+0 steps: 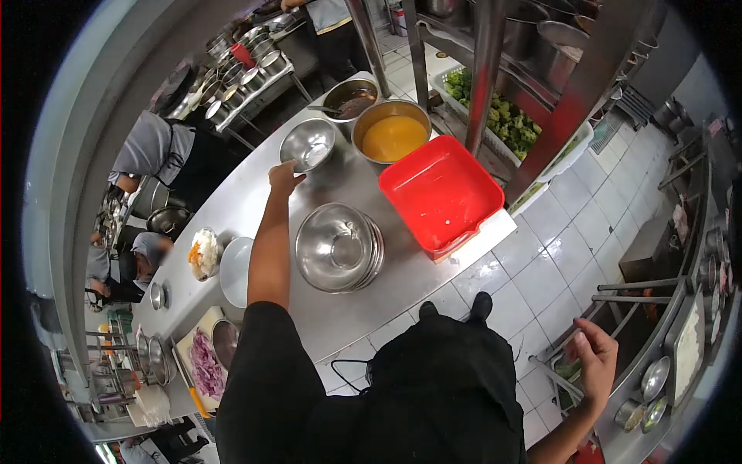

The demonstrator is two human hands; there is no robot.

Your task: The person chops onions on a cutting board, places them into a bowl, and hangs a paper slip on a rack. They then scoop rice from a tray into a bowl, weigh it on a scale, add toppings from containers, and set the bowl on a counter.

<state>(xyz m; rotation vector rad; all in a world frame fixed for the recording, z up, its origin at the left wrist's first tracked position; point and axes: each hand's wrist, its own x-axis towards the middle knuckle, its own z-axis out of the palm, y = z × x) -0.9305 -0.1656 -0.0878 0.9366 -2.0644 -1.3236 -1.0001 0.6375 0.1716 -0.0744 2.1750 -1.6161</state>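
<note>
My left hand (285,178) reaches over the steel table, its fingers bent at the near rim of an empty steel bowl (308,145). Nearer to me stands a stack of steel bowls (338,247). Beyond lie a pot of orange liquid (396,139) and a bowl of dark liquid (350,99) with a utensil in it. A red tub (442,193) sits at the table's right corner. My right hand (595,359) hangs in the air over the floor at the right, fingers apart, holding nothing.
A white bowl (236,271), a bowl of white and orange food (205,254) and a tray of chopped purple onion (205,367) are at the left. Green vegetables (506,124) fill a crate behind a metal post (487,73). Co-workers (166,147) stand across the table.
</note>
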